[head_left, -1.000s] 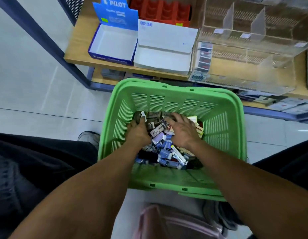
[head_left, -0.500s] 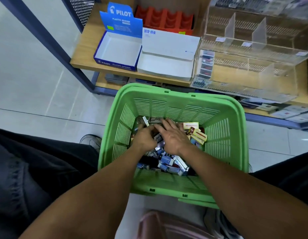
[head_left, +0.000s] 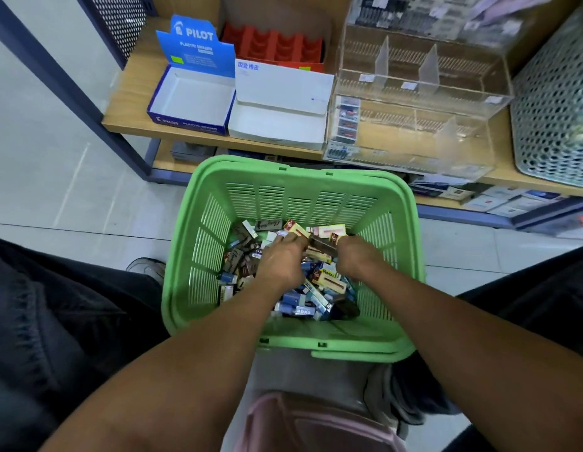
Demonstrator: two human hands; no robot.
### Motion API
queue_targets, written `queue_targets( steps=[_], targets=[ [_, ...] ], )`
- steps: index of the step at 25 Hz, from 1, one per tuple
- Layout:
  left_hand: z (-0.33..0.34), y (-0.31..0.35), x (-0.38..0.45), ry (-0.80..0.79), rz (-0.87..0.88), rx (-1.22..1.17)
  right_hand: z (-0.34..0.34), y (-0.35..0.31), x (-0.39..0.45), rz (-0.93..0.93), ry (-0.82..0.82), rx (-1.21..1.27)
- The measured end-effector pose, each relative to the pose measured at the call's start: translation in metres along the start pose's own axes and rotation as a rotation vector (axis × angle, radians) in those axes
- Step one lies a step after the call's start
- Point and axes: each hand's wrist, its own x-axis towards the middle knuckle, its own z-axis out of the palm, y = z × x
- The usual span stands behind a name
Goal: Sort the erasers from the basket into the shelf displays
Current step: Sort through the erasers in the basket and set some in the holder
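Note:
A green plastic basket (head_left: pixel 192 256) stands on the floor in front of me, holding a heap of several packaged erasers (head_left: pixel 303 301). Both my hands are down in the heap. My left hand (head_left: pixel 278 261) has its fingers curled and pinches a cream-and-red eraser (head_left: pixel 296 229) at its fingertips. My right hand (head_left: pixel 358 256) is curled round a dark brown eraser (head_left: pixel 322 246) that lies between the two hands. On the wooden shelf (head_left: pixel 130 102) behind stand a blue Pilot box (head_left: pixel 192 99), a white box (head_left: pixel 277 125), a red tray (head_left: pixel 277 47) and a clear acrylic display (head_left: pixel 446 132).
A grey perforated metal bin (head_left: pixel 554 109) sits at the shelf's right end. The dark shelf post (head_left: pixel 87 93) slants down on the left. Packs lie on the lower shelf (head_left: pixel 512 200). A pink stool (head_left: pixel 316 425) is under me, with my dark-trousered legs on either side of the basket.
Both hands moved toward the far side of the basket, stirring the heap. They now hold erasers at the fingertips. The camera tilted up, showing more of the shelf.

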Motion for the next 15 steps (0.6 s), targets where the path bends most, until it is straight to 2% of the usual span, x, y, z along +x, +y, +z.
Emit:
queue_targets(
  steps=[2, 4, 8, 11, 15],
  targets=[
    [0.006, 0.002, -0.002, -0.051, 0.004, -0.035, 0.013, 0.002, -0.01, -0.042, -0.342, -0.131],
    [0.009, 0.002, -0.002, -0.078, -0.024, -0.08, 0.03, 0.002, -0.012, -0.065, -0.447, -0.184],
    [0.005, -0.006, -0.002, -0.082, -0.047, -0.164, 0.045, 0.005, -0.01, -0.068, -0.3, -0.187],
    [-0.003, -0.013, 0.0, -0.063, -0.078, -0.207, 0.025, 0.003, 0.001, 0.004, -0.246, 0.036],
    [-0.006, -0.014, -0.002, -0.019, -0.024, -0.16, -0.008, -0.007, 0.019, 0.032, 0.022, 0.279]
  ],
)
